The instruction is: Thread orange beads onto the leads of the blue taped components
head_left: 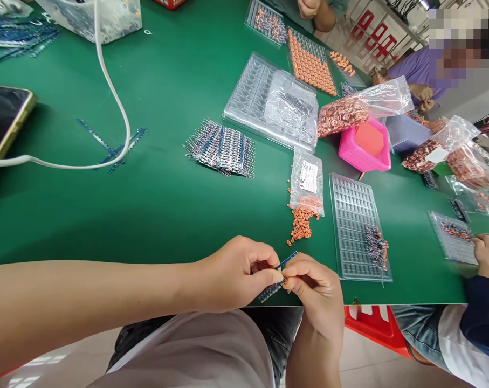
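Just over the table's front edge, my left hand [244, 275] is closed, thumb and fingers pinching a narrow blue circuit-board strip [270, 292]. One end of the strip sticks out past the fingertips; the rest is partly hidden by my hand. My right hand [319, 285] meets it from the right, thumb and forefinger pinched together at the strip. A speck of orange shows between those fingertips, looking like one of the small orange rings. A pile of such orange rings [301, 223] spills from a labelled plastic bag [308, 183] just beyond my hands.
A stack of strips [224, 148] lies ahead. Right of the bag is a clear tray [351, 215] with wired parts [376, 248]. Farther back are a larger tray [248, 97], a pink basket [365, 145] and bagged rings [341, 116]. A white cable [115, 91] crosses left; co-workers sit around.
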Demonstrator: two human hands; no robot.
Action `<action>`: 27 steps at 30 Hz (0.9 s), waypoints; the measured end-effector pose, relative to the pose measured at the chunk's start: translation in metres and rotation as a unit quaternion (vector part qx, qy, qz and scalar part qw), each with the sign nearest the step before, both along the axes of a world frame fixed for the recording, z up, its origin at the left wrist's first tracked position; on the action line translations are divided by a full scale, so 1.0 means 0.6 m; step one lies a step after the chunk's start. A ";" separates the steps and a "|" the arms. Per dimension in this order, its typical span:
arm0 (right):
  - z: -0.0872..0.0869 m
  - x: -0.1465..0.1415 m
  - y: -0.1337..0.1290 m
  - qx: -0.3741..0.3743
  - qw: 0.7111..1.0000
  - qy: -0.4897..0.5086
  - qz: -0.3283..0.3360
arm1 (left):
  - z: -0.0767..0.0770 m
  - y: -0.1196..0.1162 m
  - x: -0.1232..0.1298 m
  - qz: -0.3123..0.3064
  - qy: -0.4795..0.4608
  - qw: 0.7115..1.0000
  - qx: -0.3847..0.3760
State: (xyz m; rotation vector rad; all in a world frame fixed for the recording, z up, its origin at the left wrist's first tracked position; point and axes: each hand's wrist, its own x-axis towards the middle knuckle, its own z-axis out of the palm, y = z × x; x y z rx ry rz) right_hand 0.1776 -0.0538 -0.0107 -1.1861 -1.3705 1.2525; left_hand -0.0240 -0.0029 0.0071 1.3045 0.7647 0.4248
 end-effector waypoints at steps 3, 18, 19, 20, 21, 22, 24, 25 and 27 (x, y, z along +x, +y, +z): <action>0.001 -0.002 0.000 0.001 1.000 -0.013 -0.009 | 0.000 0.000 0.000 0.005 0.004 1.000 0.009; -0.013 -0.002 -0.004 0.012 0.998 -0.020 -0.064 | 0.008 0.008 0.008 0.069 0.019 0.997 -0.002; -0.014 -0.003 -0.005 0.015 0.998 -0.019 -0.065 | 0.008 0.008 0.009 0.073 0.022 0.997 0.005; -0.014 -0.003 -0.006 0.017 0.998 -0.017 -0.063 | 0.008 0.008 0.009 0.074 0.027 0.997 0.015; -0.015 -0.003 -0.007 0.019 0.998 -0.016 -0.061 | 0.007 0.007 0.008 0.072 0.032 0.997 0.025; -0.016 -0.003 -0.008 0.020 0.998 -0.017 -0.060 | 0.006 0.006 0.008 0.068 0.036 0.996 0.035; -0.017 -0.003 -0.009 0.021 0.998 -0.021 -0.060 | 0.002 0.004 0.006 0.057 0.036 0.997 0.047; -0.017 -0.003 -0.009 0.023 0.998 -0.022 -0.062 | -0.001 0.004 0.006 0.052 0.032 0.997 0.046; -0.018 -0.003 -0.009 0.028 0.997 -0.020 -0.068 | -0.004 0.005 0.006 0.044 0.020 0.998 0.035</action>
